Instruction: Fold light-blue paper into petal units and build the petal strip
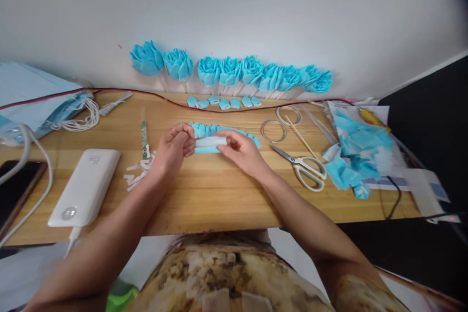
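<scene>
As the left hand [174, 150] and the right hand [239, 150] meet at the middle of a wooden surface [219, 195], a person holds a pale blue and white folded strip [209, 144] between them, just above the boards. The left fingers [185, 137] are curled together and pinched on the strip's left end, while the right thumb and fingers [227, 140] are clamped on its right end. A ruffled blue band [252, 139] lies directly behind the strip and runs out to the right past the right hand; whether the 2 pieces are joined cannot be told. At the far edge, a row of blue fabric flowers [230, 70] on pale stems leans against the white wall, with a line of small rolled blue pieces [224, 103] on the surface in front of them and a red cable [164, 98] snaking along nearby. To the right of the hands are 2 thin rings [263, 131], a wooden stick [300, 137], white-handled scissors [307, 169] lying with blades slightly parted, and, farther right, a heap of blue material [360, 148] beside a yellow-handled tool [373, 118]. To the left lie white scraps [136, 176], a narrow green strip [144, 132], a white power bank [86, 187] with its cable leading off the near edge, a dark phone [16, 190] and, at the far left, a stack of face masks [44, 107] with white ear loops trailing out.
</scene>
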Demonstrator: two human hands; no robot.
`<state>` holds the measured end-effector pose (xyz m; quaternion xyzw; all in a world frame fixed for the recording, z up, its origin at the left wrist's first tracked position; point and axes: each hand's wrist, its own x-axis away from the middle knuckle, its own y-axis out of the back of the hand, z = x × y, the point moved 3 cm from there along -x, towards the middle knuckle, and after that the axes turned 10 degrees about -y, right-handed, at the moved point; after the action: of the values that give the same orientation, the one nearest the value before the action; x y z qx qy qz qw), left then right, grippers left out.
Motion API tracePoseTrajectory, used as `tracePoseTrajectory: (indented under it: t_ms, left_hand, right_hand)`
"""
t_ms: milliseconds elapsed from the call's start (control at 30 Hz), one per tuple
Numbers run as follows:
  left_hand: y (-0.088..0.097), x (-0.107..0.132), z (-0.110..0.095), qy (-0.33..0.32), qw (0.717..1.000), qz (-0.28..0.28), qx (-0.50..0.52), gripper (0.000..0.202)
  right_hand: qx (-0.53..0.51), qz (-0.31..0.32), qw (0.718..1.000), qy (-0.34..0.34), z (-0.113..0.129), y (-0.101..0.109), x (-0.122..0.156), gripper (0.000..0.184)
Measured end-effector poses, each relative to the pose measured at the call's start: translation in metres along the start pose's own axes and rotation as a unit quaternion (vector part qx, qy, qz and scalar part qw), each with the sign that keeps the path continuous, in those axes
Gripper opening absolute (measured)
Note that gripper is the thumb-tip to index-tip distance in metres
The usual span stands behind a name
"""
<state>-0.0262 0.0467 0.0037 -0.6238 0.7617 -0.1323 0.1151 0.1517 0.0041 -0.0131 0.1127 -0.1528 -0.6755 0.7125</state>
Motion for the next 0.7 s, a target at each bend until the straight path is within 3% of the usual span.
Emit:
tracePoseTrajectory:
  t_ms: [100, 167, 300, 433, 533, 600, 700]
  left_hand:
    - [0.003, 0.0, -0.003, -0.035, 0.998, -0.02, -0.04, 0.006]
    - [0.003, 0.0, -0.003, -0.047, 0.997, -0.027, -0.062, 0.008]
    - [0.004, 0.002, -0.002, -0.074, 0.99, -0.03, -0.118, 0.006]
    - [0.007, 0.003, -0.006, -0.168, 0.959, -0.002, -0.226, 0.009]
    - [0.004, 0.004, -0.012, -0.284, 0.896, 0.064, -0.335, 0.027]
    - [0.0, 0.005, -0.018, -0.334, 0.855, 0.088, -0.387, 0.038]
    - [-0.011, 0.01, -0.03, -0.342, 0.847, 0.107, -0.393, 0.041]
  right_hand:
    - [0.219, 0.026, 0.974, 0.049, 0.018, 0.001, 0.015, 0.023]
    - [0.312, -0.019, 0.946, 0.09, 0.032, 0.018, 0.024, 0.028]
    - [0.398, -0.096, 0.908, 0.085, 0.034, 0.088, 0.032, 0.027]
    - [0.506, -0.073, 0.859, 0.027, -0.002, 0.149, 0.031, 0.021]
    - [0.501, -0.011, 0.865, 0.026, -0.032, 0.162, 0.029, 0.02]
    - [0.479, -0.001, 0.877, 0.033, -0.043, 0.162, 0.026, 0.017]
    - [0.445, 0.001, 0.894, 0.05, -0.043, 0.16, 0.022, 0.019]
